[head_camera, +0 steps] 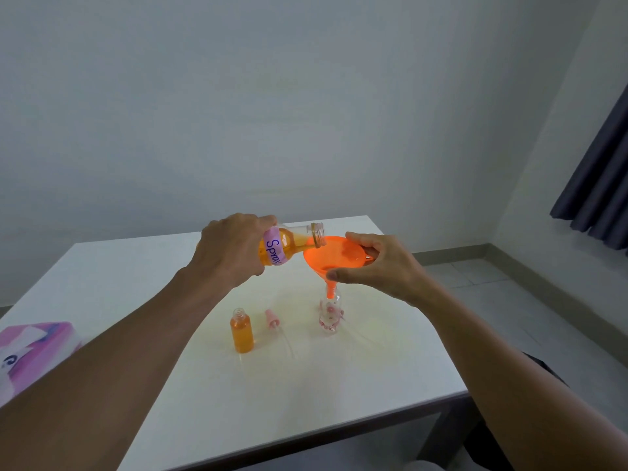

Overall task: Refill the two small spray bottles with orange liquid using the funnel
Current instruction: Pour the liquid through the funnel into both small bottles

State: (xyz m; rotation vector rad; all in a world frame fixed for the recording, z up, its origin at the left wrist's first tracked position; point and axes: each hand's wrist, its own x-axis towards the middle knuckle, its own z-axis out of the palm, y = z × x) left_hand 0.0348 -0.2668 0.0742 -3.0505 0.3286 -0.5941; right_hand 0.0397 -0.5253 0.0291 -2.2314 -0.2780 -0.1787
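We log: L hand (234, 248) wraps tilted refill btl (289, 244), mouth over funnel (334, 254) | R hand (377, 263) pinches funnel rim, spout in floral spray btl (330, 314) | 2nd spray btl (242, 331) full, uncapped, upright on white table (339, 385) | pink cap (272, 319) between the 2 | dark curtain (598, 185) R, plain wall (306, 96).

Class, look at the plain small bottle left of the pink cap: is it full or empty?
Nearly full: the plain small bottle is orange up to its shoulder, and its threaded neck has no cap.
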